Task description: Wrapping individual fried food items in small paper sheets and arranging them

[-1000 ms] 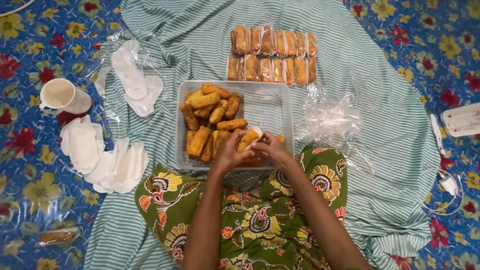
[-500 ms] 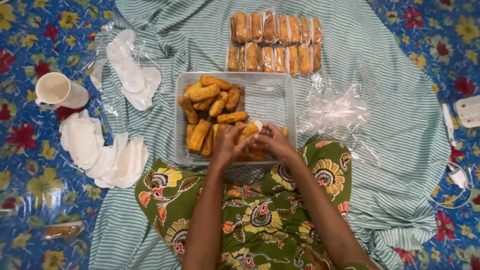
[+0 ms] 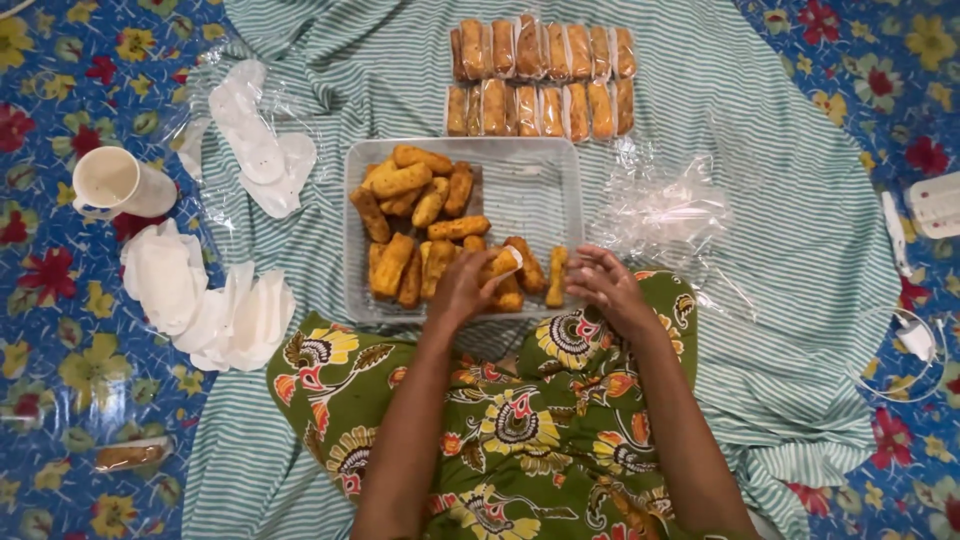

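Left hand (image 3: pixel 462 290): closed around one fried roll (image 3: pixel 497 268), golden-brown, with a strip of white paper at its upper end. Roll held over the near edge of the tray; its lower half is hidden by the fingers.

Right hand (image 3: pixel 603 282): open, fingers spread, holding nothing, just right of the tray's near corner and above the lap. Whether the fingertips touch the tray rim cannot be told.

Tray (image 3: pixel 530 190): clear plastic, rectangular, on the striped cloth. Left half stacked with loose fried rolls (image 3: pixel 415 215); a few more lie along the near edge, just beside the held roll. Right half bare. The pile overlaps too much for an exact count.

Wrapped rolls (image 3: pixel 540 80): two rows in clear film, just beyond the tray's far edge. The top of the far row is cut off by the frame.

Clear plastic wrappers (image 3: pixel 665 210): crumpled heap right of the tray, outlines hard to make out against the stripes.

White paper sheets (image 3: pixel 205 305): loose overlapping pile to the left of the lap. A second batch of white pieces in clear plastic (image 3: pixel 260 145) lies farther away.

White cup (image 3: pixel 120 185): lying tilted on the floral mat (image 3: pixel 60 380), mouth towards the camera.

Striped cloth (image 3: pixel 790 300): green-and-white, spread over the mat.

Green floral garment (image 3: pixel 510 430): covers the lap, partly hidden by both forearms.

Right margin: white objects and a thin cord, cut off and not identifiable.
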